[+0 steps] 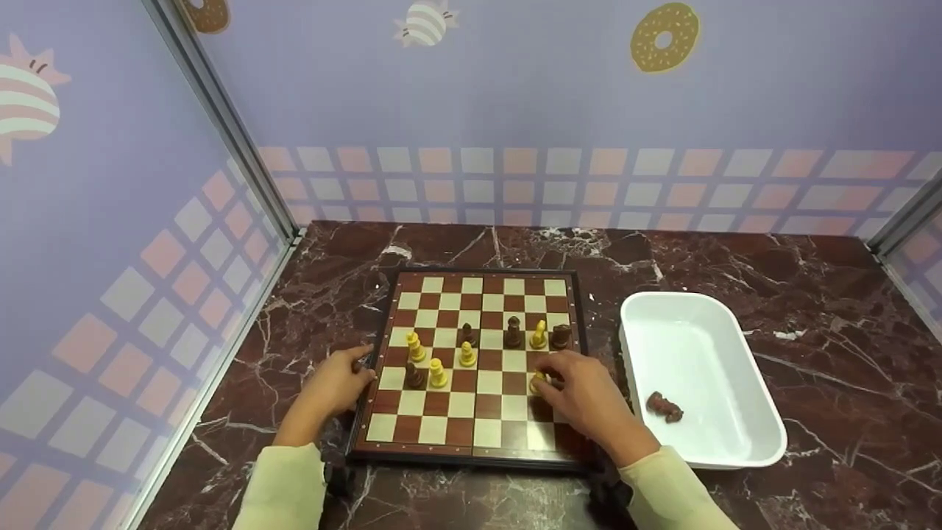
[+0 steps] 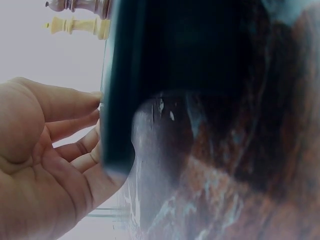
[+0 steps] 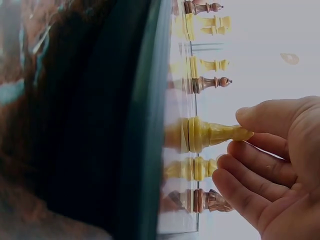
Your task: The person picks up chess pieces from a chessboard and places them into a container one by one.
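Note:
My right hand [image 1: 585, 390] pinches the top of a yellow chess piece [image 3: 207, 136] between thumb and fingers. The piece stands upright on the right half of the chessboard [image 1: 450, 427]; its head is partly hidden by the fingertips. At the board's left edge, my left hand [image 1: 335, 386] rests with its fingertips against the dark frame. Nearest to it stand a yellow crowned piece [image 1: 416, 347], a brown piece [image 1: 414, 377] and another yellow one [image 1: 438, 374]. Beyond my right hand are a brown knight [image 1: 561, 337] and a small yellow piece [image 1: 539, 336].
Mid-board stand a yellow pawn [image 1: 467, 355], a brown piece [image 1: 467, 334] and a taller brown piece [image 1: 514, 333]. A white tray [image 1: 751, 390] lies right of the board on the marble tabletop [image 1: 338, 272], with brown chess pieces [image 1: 665, 407] in it. Walls [image 1: 515, 110] rise behind and left.

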